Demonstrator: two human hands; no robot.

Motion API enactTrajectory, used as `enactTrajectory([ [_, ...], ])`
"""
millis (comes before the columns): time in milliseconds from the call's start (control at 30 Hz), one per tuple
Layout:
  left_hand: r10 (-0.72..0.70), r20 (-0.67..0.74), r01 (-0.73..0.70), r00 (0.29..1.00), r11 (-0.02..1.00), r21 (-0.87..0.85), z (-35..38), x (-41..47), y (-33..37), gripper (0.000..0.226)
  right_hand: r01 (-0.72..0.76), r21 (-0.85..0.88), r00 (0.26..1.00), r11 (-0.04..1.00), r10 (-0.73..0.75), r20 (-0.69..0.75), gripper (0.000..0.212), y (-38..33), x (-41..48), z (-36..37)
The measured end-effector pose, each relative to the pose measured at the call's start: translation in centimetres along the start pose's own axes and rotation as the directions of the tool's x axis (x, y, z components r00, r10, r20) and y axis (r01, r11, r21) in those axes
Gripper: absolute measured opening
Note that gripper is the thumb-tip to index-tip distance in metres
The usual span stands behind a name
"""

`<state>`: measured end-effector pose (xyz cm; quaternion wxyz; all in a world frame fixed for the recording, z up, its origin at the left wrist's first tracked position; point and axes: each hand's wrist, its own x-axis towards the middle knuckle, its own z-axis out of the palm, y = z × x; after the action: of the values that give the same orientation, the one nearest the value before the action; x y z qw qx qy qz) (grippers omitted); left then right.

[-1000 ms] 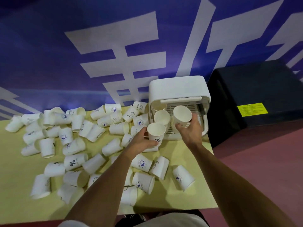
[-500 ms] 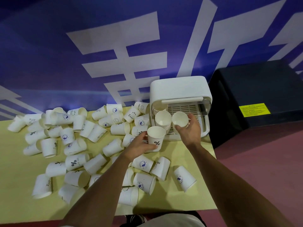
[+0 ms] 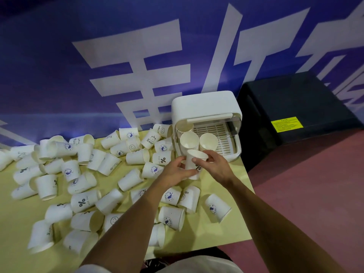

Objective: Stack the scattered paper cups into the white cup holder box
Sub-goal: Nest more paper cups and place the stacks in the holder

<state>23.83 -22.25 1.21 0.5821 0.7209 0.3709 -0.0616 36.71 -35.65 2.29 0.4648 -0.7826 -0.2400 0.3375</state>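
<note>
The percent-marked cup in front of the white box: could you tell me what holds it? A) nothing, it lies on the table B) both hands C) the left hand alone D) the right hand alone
B: the left hand and the right hand both grip the percent-marked cup.

Scattered paper cups (image 3: 84, 201) and a white cup holder box (image 3: 204, 105) sit on the yellow table (image 3: 212, 239).

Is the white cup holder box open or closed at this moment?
Open. The white cup holder box has its front uncovered: the slatted tray and the cups standing inside are plainly visible.
</note>
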Motion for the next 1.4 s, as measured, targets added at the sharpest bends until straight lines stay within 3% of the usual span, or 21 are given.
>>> enactTrajectory([
  [133,0.031,0.021,-0.032,0.999,0.999,0.026,0.5,0.4,0.6,0.057,0.004,0.033,0.999,0.999,-0.002,-0.047,0.035,0.2,-0.1,-0.3],
  [300,0.007,0.029,-0.005,1.0,0.999,-0.05,0.3,0.7,0.3,0.059,0.017,0.18,0.967,0.984,0.029,-0.252,0.049,-0.4,0.3,-1.9],
  [500,-0.011,-0.015,0.01,1.0,0.998,-0.067,-0.3,1.2,-0.7,0.042,0.08,0.091,0.909,0.993,-0.034,-0.416,0.055,-1.4,1.4,-3.0],
  [733,-0.036,-0.082,0.031,0.996,0.998,-0.061,-1.2,1.6,-1.0,0.045,0.058,-0.119,0.936,0.991,-0.096,-0.34,0.074,-0.4,3.9,-2.1],
  [867,-0.042,-0.127,0.033,0.991,0.997,-0.072,-1.2,2.0,-1.1,0.045,0.06,-0.299,0.953,0.952,-0.144,-0.265,0.07,1.3,5.1,-1.4],
  [1100,-0.077,-0.136,0.066,0.988,0.994,-0.084,-0.6,2.5,-1.3,0.045,-0.065,-0.368,0.97,0.928,-0.028,-0.243,0.068,2.2,6.6,-0.7],
  [1267,-0.082,-0.145,0.07,0.986,0.994,-0.083,-0.9,2.4,-1.1,0.045,-0.1,-0.393,0.976,0.914,0.014,-0.217,0.083,2.2,6.7,-0.5],
  [1400,-0.071,-0.178,0.055,0.981,0.994,-0.095,-1.4,2.1,-1.3,0.044,-0.026,-0.426,0.968,0.905,-0.084,-0.238,0.075,1.4,5.8,-0.8],
])
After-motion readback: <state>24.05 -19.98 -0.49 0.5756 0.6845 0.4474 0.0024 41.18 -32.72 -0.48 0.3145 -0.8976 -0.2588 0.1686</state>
